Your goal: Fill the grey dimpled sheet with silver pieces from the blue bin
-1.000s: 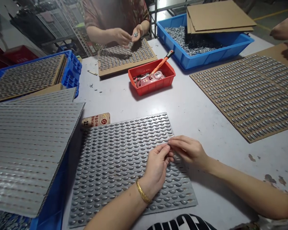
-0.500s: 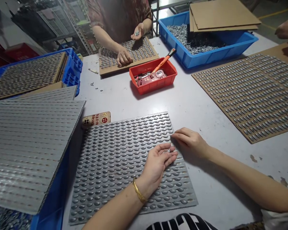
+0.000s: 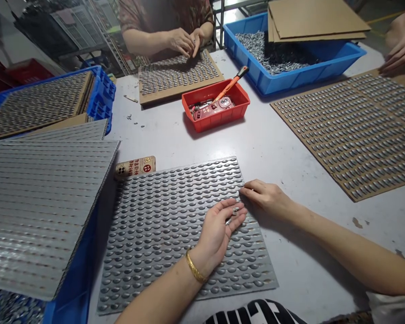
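While left hand (image 3: 218, 231) lies palm-up | metal bits (image 3: 233, 214) half-hidden against it

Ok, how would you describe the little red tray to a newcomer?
On the pale work table, find the blue bin of metal pieces. Just in front sits a small red plastic tray, the only red thing there, holding a phone and an orange-handled tool.

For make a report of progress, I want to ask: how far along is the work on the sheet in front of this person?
Done: the sheet looks covered with rows of small metal pieces, and a stack of filled sheets stands at the left. In hand: the left hand lies open with a few pieces on its fingers, and the right hand is at the sheet's edge. Left: many loose pieces lie in a blue crate.
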`<action>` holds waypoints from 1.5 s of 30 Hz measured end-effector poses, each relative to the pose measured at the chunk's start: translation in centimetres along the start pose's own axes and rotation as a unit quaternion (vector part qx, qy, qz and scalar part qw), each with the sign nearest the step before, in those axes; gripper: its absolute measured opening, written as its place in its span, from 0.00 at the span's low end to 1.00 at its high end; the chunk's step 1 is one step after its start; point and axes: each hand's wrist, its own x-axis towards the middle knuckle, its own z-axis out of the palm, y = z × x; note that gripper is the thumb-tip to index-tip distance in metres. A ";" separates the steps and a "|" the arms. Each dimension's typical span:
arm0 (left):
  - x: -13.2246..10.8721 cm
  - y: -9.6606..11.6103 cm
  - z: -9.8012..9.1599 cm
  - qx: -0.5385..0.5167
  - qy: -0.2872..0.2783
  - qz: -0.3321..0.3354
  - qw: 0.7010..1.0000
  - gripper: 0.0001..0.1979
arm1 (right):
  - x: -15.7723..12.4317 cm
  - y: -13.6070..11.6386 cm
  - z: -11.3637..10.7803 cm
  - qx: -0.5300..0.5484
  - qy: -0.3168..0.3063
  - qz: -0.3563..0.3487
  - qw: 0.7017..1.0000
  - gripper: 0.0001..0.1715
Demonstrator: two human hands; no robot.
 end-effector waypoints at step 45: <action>-1.0 -0.6 -0.5 0.038 -0.005 -0.038 0.999 0.09 | -1.0 -1.1 0.4 0.089 0.062 0.017 0.994 0.14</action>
